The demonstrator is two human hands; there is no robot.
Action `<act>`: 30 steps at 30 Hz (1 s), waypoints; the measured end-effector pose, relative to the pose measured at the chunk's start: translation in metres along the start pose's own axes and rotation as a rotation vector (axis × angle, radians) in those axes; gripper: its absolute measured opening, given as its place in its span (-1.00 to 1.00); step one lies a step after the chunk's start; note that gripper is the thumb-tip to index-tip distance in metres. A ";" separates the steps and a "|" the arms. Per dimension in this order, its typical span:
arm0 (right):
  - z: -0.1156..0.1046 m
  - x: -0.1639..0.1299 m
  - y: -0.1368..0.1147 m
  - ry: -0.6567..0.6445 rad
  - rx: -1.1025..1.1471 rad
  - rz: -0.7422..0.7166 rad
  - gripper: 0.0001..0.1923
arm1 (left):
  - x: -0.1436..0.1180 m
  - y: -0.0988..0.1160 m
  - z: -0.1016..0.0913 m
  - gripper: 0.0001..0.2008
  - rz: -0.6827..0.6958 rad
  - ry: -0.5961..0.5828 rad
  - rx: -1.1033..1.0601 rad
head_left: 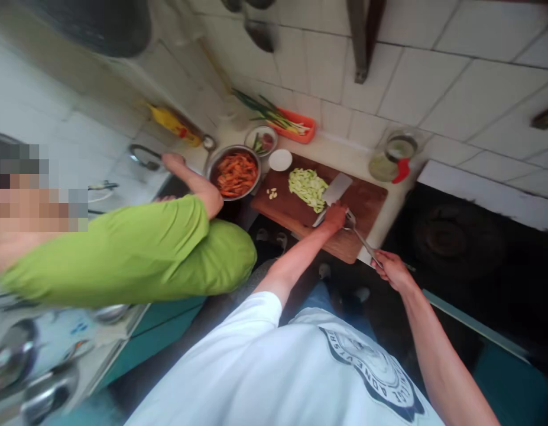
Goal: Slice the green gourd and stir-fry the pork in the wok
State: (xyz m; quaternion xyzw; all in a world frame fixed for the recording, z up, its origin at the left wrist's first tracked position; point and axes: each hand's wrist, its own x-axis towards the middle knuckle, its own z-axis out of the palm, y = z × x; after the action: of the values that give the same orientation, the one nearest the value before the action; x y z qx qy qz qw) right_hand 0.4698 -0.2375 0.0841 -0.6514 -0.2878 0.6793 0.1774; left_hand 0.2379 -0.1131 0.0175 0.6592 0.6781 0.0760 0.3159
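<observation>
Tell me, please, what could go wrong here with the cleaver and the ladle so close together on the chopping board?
1. The left hand grips the steel cleaver right beside the metal ladle held by the right hand; they could clash.
2. The pale green sliced vegetable may scatter off the brown wooden chopping board.
3. The green-sleeved person's arm works close by.

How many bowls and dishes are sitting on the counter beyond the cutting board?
3. A metal bowl of orange-red food sits left of the cutting board; a smaller bowl lies behind it; a small white dish stands at the board's far corner. Others may be hidden.
</observation>
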 end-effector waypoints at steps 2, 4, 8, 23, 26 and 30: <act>0.003 0.002 0.016 -0.025 0.052 -0.038 -0.57 | -0.002 -0.002 -0.006 -0.68 -0.003 0.007 0.037; 0.002 -0.001 0.029 -0.056 0.096 -0.058 -0.51 | -0.007 0.002 -0.013 -0.66 0.011 0.007 0.086; -0.012 -0.027 0.039 -0.042 0.174 -0.095 -0.45 | -0.029 0.043 -0.029 -0.61 0.118 0.027 0.178; -0.351 -0.266 0.094 0.509 0.292 -0.401 -0.33 | -0.131 0.477 0.055 -0.55 0.753 0.178 0.005; -0.432 -0.284 0.116 0.812 -0.233 -0.493 -0.42 | -0.157 0.506 0.100 -0.65 0.673 0.130 -0.088; -0.502 -0.275 0.119 0.936 -0.851 -0.450 -0.47 | -0.199 0.495 0.168 -0.71 0.422 -0.205 -0.116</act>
State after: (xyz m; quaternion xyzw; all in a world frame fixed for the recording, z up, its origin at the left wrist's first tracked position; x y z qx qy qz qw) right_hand 1.0057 -0.4189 0.2325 -0.8145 -0.5519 0.0989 0.1487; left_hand 0.7316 -0.2947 0.2072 0.7714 0.4840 0.1118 0.3977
